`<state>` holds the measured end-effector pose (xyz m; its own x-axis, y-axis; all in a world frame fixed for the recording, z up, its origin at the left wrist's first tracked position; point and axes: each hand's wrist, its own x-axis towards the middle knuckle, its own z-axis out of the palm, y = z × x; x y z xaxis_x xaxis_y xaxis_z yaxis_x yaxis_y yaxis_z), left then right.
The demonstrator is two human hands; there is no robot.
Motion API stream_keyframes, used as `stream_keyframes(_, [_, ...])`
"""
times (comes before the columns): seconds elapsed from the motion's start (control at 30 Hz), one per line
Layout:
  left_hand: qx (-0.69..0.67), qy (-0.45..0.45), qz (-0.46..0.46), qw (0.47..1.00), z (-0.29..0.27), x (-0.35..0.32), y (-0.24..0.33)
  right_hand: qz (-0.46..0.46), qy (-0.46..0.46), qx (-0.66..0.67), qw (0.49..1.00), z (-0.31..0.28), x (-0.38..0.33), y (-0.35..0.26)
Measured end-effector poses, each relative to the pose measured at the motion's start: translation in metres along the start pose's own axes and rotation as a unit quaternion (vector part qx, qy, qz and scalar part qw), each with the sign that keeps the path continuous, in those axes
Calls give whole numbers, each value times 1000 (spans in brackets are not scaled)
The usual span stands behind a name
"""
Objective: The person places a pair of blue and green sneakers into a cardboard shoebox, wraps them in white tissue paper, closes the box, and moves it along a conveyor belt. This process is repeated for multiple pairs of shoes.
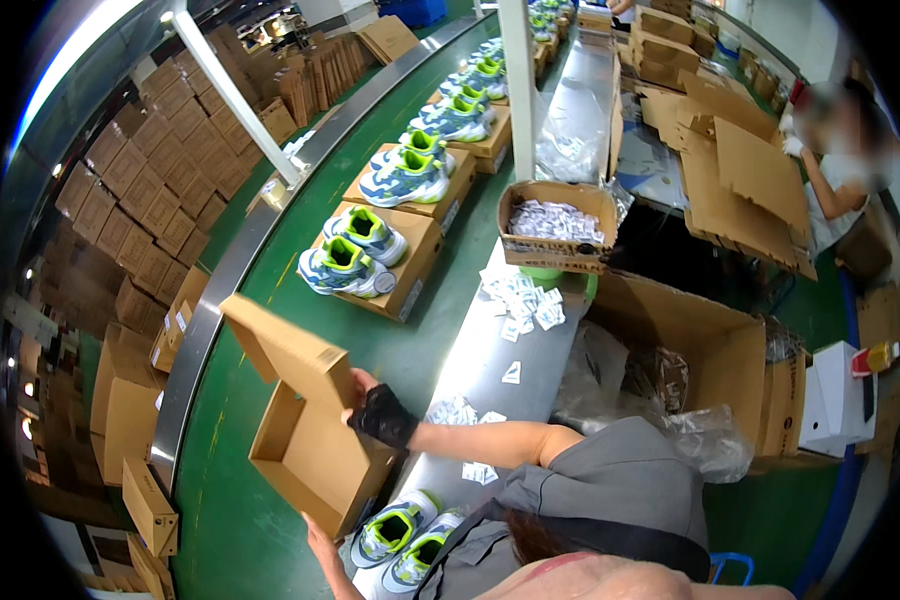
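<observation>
An empty brown cardboard shoebox (pixel 315 448) stands on the green conveyor belt in front of me, its hinged lid (pixel 295 345) raised. My right hand (pixel 382 415), in a black fingerless glove, grips the box where lid and side meet, fingertips around the edge. Bare, my left hand (pixel 327 548) holds the box's near corner; part of it is hidden. Beside that corner, a pair of grey-blue sneakers with lime-green collars (pixel 410 540) rests on the metal ledge, partly covered by my clothing. Small white packets (pixel 460 415) lie scattered near my right forearm.
Closed shoeboxes (pixel 420 265) topped with sneaker pairs (pixel 350 250) line the belt ahead. A carton of white packets (pixel 558 222) stands on the metal ledge (pixel 470 345). A large open carton (pixel 690 330) holding plastic is at right. Another person (pixel 840 185) works beyond flattened cardboard (pixel 740 190).
</observation>
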<state>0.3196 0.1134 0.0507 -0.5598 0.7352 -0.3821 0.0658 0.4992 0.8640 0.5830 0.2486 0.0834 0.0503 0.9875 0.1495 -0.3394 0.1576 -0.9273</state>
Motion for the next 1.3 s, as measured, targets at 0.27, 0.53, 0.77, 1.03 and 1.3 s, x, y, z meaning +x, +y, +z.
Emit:
stream_keyframes(0.27, [307,45,43,950,-103,74,-120,364,-95,-133,917,-99,-60,90])
stream_keyframes(0.53, [306,186,95,929,-158,66,-160,-93,8,-671,736,-233,-6,76])
stream_keyframes(0.77, [219,170,-42,960,-157,16,-152,216,-82,-731,642,-300,94,47])
stream_keyframes(1.03, [144,189,-193,952,-174,-53,-162,116,-127,-702,691,-243,-17,54])
stream_keyframes(1.3, [139,156,-209,955,-98,-40,-162,76,61,-736,670,-312,17,107])
